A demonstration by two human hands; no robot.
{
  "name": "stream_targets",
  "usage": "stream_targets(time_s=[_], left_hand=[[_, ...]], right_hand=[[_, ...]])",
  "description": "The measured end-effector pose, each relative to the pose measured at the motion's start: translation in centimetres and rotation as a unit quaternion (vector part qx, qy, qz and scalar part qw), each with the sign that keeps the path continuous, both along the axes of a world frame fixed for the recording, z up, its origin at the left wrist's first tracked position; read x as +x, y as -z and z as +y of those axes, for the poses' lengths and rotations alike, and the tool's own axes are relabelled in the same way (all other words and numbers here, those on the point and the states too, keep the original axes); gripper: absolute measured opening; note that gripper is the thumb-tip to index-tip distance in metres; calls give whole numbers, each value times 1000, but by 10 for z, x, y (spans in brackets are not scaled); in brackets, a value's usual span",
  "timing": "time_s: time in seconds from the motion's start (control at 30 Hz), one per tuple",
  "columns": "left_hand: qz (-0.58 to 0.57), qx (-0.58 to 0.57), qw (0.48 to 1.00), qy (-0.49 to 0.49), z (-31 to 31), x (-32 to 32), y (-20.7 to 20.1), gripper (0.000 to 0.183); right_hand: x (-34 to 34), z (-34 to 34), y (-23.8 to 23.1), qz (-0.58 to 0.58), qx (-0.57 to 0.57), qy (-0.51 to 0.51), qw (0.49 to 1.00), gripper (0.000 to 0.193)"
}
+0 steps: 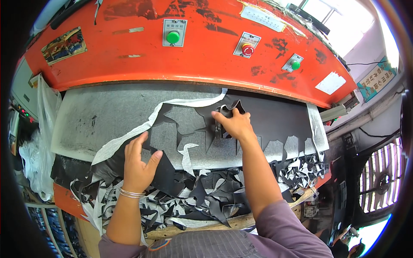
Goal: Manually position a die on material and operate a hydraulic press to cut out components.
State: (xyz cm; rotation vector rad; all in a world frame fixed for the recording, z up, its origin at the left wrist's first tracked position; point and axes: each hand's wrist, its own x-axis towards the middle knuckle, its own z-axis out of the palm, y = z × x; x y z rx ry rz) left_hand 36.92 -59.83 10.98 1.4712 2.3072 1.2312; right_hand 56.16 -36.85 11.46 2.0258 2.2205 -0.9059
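My right hand (236, 125) grips a metal cutting die (218, 128), a thin-walled outline with a wavy top edge. The die stands on a black leather sheet (275, 115), near holes cut through it; part of its wall is behind my fingers. My left hand (140, 168) is open, fingers spread, at the sheet's near-left end beside a dark leather flap (165, 176). It appears to hold nothing; whether it touches the leather I cannot tell. The sheet, with a ragged white edge strip (129, 135), lies on a grey cutting board (99, 116).
An orange press beam (206, 64) spans the far side, carrying green buttons (173, 37) and a red button (247, 50). Black and white leather offcuts (202, 193) heap along the near edge. A clear plastic bag (41, 150) hangs left; a fan (380, 182) stands right.
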Motion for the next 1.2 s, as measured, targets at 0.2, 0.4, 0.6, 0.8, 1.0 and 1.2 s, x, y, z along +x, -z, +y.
stream_targets(time_s=[0.2,0.4,0.6,0.8,1.0,1.2], left_hand=[[-96,-16,979,180,25,20,-2,35],[-135,-57,964,221,61,31,26,33],[-78,-39,978,191,110,45,62,39],[39,-14,987,155,128,47,99,50],[-58,-30,983,169,144,43,95,46],[-27,-1,990,142,148,44,98,47]], right_hand=[[-22,26,14,-75,-14,-46,996,89],[17,56,18,-12,63,-454,889,78],[25,68,14,-13,59,-523,850,77],[56,48,46,213,57,-266,938,90],[87,33,84,140,194,-227,944,79],[90,34,87,145,199,-249,937,73]])
